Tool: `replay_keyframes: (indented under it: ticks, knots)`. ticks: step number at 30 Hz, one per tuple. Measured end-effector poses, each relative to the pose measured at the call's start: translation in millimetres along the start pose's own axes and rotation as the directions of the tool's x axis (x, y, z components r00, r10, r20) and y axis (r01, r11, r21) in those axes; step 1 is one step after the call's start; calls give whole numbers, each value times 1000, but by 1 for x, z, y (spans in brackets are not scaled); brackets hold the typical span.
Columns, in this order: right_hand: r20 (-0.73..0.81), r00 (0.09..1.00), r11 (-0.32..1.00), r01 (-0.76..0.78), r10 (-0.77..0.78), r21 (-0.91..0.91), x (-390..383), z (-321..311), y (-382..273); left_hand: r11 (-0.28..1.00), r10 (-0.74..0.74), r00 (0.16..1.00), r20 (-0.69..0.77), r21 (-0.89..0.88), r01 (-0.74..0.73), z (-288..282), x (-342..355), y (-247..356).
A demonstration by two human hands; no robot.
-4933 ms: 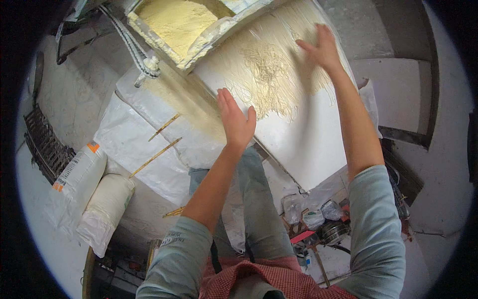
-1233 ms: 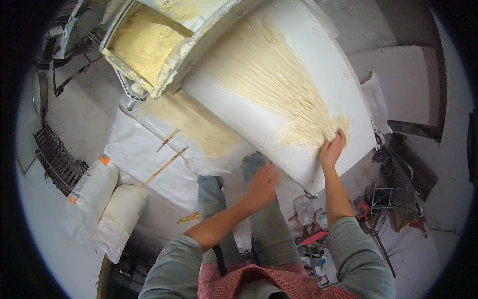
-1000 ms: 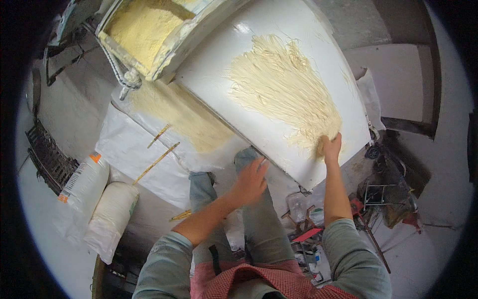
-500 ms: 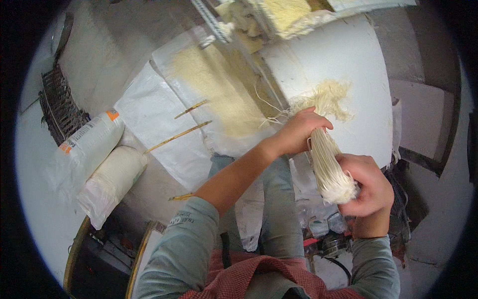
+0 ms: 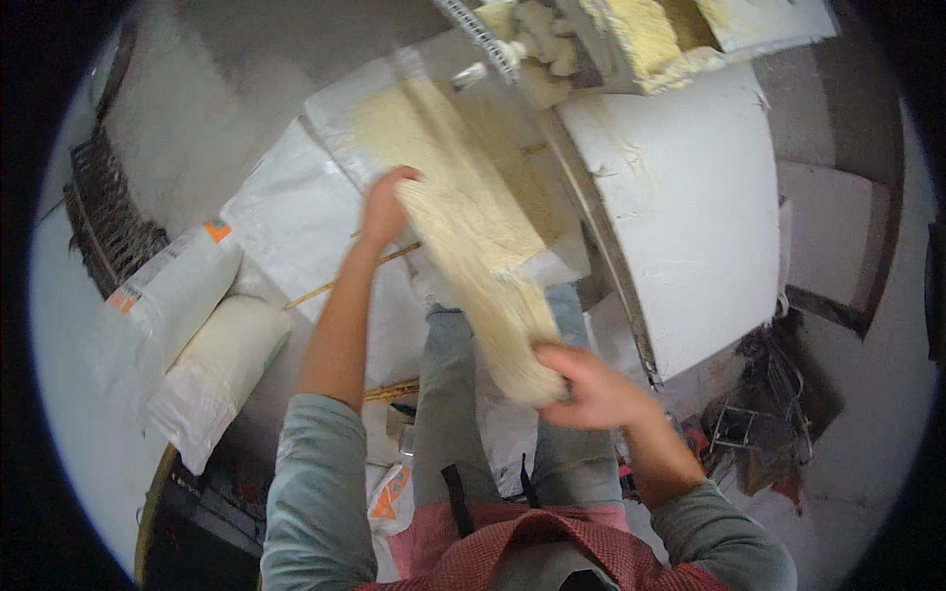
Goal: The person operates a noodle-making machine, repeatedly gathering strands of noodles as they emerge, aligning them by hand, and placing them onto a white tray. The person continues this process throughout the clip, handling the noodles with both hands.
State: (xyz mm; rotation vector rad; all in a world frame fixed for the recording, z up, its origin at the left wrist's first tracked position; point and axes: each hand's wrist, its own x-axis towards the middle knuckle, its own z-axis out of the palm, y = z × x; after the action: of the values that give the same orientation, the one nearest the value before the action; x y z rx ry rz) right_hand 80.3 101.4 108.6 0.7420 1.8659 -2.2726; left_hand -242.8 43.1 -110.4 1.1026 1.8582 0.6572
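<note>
Clearly, a long bundle of pale strands (image 5: 478, 281) hangs between the person's two hands, slanting from the far left to the near right, over the powder-dusted sheet and the knees of the grey trousers (image 5: 448, 384). The left hand (image 5: 385, 209) has its fingers clamped on the bundle's far end. The right hand (image 5: 596, 390) grips the near end, its thumb lying on top and its fingers closed on the strands; it is a little blurred.

To the right, apart from the bundle, stands the white tabletop (image 5: 695, 231), with a few thin strands near its far left part. At its far edge sits a tray (image 5: 654, 81) holding yellow powder (image 5: 641, 37). Left of the hands, thin sticks (image 5: 313, 295) lie by the white sheet (image 5: 286, 202), and two stuffed sacks (image 5: 234, 345) lie side by side farther left.
</note>
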Motion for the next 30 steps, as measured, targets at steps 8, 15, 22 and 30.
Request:
replay_keyframes:
  ticks: [8,15,22,30]
  knots:
    - [-774,604,913,-398,191,-86,7,-35,124,833,-99,986,-135,530,156,2,16,-33]
    - [-805,589,749,-506,-63,-428,27,-160,171,982,16,999,28,189,-21,139,-11,65]
    - [-693,720,859,-327,-45,-395,40,-233,127,987,160,968,-191,38,-156,185,21,172]
    - [-774,582,763,-375,-248,-527,77,-401,106,935,126,976,-178,351,-56,226,79,220]
